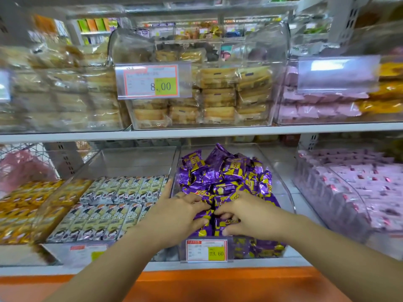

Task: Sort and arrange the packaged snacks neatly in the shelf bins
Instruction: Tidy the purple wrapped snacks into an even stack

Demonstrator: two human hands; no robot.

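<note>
The left hand (181,212) and right hand (246,216) each grip purple packets (220,171) at the near end of the bin (281,182). The heap rises just beyond, centred between them.

The fingertips of the left hand (174,214) and of the right hand (250,216) sink among the purple packets (220,171), so I cannot tell whether either hand grips a packet or only presses on them. Both forearms (109,269) are cut by the lower edge. The price tag (206,250) on the front of this bin hides the packets behind it, and its small print is too fine to read. The left bins (58,94) are blurred, and a label (4,86) there is cut by the left edge. The label holder (338,73) at the upper right shows only glare.
</note>
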